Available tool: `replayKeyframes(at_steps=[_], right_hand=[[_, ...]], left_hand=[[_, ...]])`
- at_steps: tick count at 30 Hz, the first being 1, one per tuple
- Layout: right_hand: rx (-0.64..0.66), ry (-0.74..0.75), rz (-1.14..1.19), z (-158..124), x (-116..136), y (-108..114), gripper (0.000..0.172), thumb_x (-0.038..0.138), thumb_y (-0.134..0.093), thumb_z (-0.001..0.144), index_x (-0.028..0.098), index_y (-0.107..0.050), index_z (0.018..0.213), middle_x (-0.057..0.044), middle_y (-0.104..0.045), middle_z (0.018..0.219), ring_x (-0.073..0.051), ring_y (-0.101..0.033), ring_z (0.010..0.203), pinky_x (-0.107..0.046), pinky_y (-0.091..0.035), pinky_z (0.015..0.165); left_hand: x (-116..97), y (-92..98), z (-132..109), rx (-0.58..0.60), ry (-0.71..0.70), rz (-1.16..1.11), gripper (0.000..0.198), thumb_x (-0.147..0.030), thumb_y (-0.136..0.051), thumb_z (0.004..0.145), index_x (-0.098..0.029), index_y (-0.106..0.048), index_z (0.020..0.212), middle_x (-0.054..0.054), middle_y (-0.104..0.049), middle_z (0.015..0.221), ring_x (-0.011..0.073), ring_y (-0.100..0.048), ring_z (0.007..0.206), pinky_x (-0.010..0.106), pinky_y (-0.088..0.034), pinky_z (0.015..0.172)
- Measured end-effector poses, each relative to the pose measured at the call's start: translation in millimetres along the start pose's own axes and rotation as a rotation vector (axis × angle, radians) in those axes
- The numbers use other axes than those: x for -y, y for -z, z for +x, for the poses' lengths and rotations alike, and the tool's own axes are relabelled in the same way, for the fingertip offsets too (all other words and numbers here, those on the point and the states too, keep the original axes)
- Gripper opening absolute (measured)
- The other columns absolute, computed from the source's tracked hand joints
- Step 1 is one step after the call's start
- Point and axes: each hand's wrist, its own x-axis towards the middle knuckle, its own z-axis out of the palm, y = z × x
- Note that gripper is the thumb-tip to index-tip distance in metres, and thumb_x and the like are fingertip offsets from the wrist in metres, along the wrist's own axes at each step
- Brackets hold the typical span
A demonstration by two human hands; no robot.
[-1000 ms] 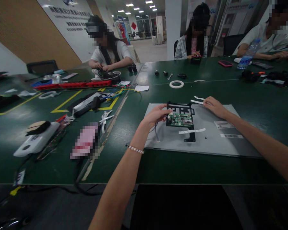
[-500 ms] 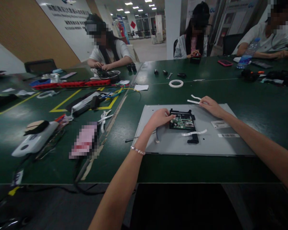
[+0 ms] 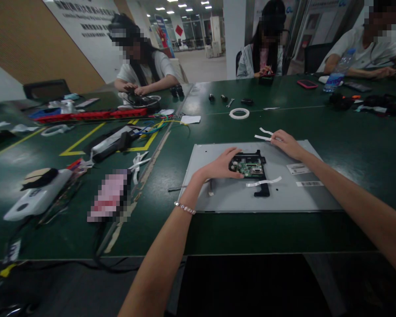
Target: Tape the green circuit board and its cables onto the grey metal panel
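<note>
A grey flat panel (image 3: 218, 198) lies on the green table. On it sits a green circuit board (image 3: 249, 168) in a black plastic frame (image 3: 262, 190). My left hand (image 3: 220, 166) grips the board from its left side, fingers at the far edge and thumb at the near edge. A white tape strip (image 3: 269, 182) lies across the frame's lower part. Over the panel's far edge, my right hand (image 3: 286, 144) pinches white tape strips (image 3: 262, 138) whose ends point left. A thin dark cable (image 3: 177, 189) pokes out left of my left wrist.
Beyond the panel lie a white tape roll (image 3: 239, 108), a small wrench (image 3: 230, 103) and small black parts. To the left are a phone (image 3: 108, 193), a white device (image 3: 36, 200), tape scraps and cables. Several people sit across the table; a water bottle (image 3: 338, 72) stands far right.
My left hand has spread from a pinch at the board's left edge to a wider grip over its side. My right hand still holds the strips. The view has shifted slightly.
</note>
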Motion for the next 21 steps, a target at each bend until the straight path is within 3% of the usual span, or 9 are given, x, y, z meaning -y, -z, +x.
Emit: replayKeyframes(at_steps=[7,14,21], right_hand=[[-0.007,-0.023,0.024,5,5,-4,0.021,0.041,-0.049,0.086,0.022,-0.057,0.082,-0.004,-0.053,0.091,-0.021,-0.051,0.09,-0.036,-0.039,0.083],[-0.008,-0.017,0.044,6,11,-6,0.021,0.041,-0.049,0.086,0.022,-0.057,0.082,-0.004,-0.052,0.092,-0.021,-0.051,0.091,-0.036,-0.039,0.085],[-0.015,0.001,0.08,10,17,-15,0.02,0.04,-0.05,0.086,0.022,-0.057,0.081,-0.004,-0.052,0.09,-0.02,-0.052,0.089,-0.035,-0.039,0.083]], left_hand=[[-11,-3.0,3,-0.047,0.033,-0.032,0.094,-0.053,-0.067,0.066,-0.017,-0.027,0.144,0.014,-0.027,0.146,0.0324,-0.034,0.132,0.044,-0.029,0.111],[-18,-16.7,9,-0.075,0.004,-0.016,0.094,-0.055,-0.063,0.07,-0.016,-0.024,0.146,0.015,-0.019,0.152,0.0352,-0.025,0.138,0.046,-0.024,0.113],[-17,-12.9,7,-0.039,0.033,-0.001,0.096,-0.056,-0.064,0.069,-0.014,-0.023,0.146,0.017,-0.016,0.153,0.0359,-0.022,0.139,0.047,-0.023,0.114]])
